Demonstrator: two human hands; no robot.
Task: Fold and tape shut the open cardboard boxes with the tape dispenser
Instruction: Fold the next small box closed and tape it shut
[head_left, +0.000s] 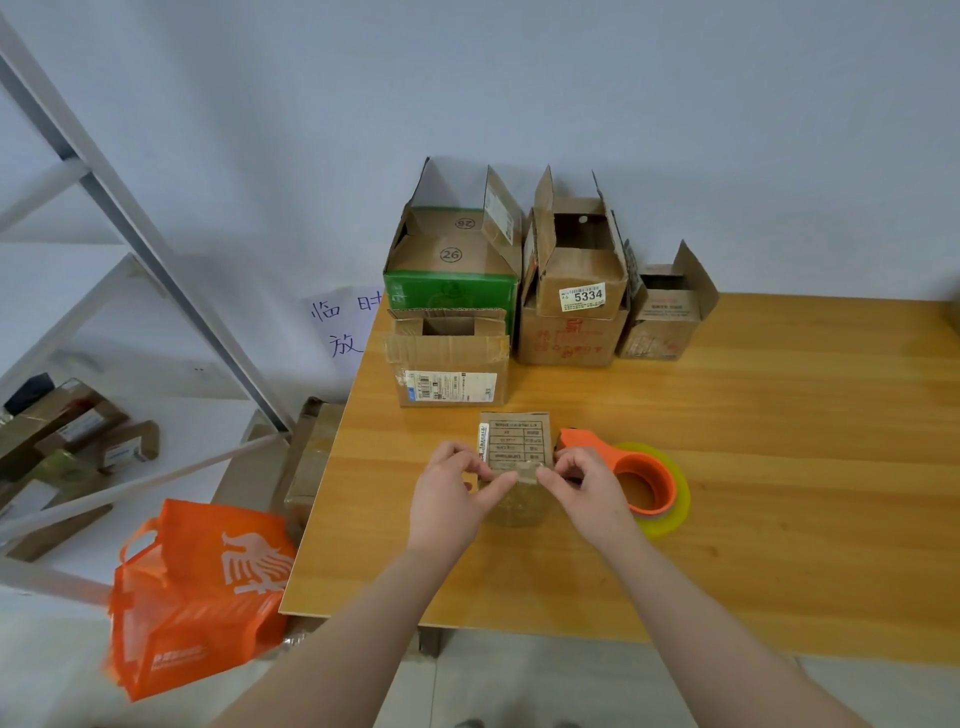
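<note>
Small brown printed box (515, 457), top flap raised, pinched by both hands.

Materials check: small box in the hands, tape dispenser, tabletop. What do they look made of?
The small box: brown cardboard, matte, printed label on the raised flap; the glossy front is likely tape.
The tape dispenser: orange plastic, smooth, slight sheen.
The tape roll: translucent yellowish film.
The tabletop: wood-grain surface with a soft shine; solid wood or laminate, cannot tell.
</note>
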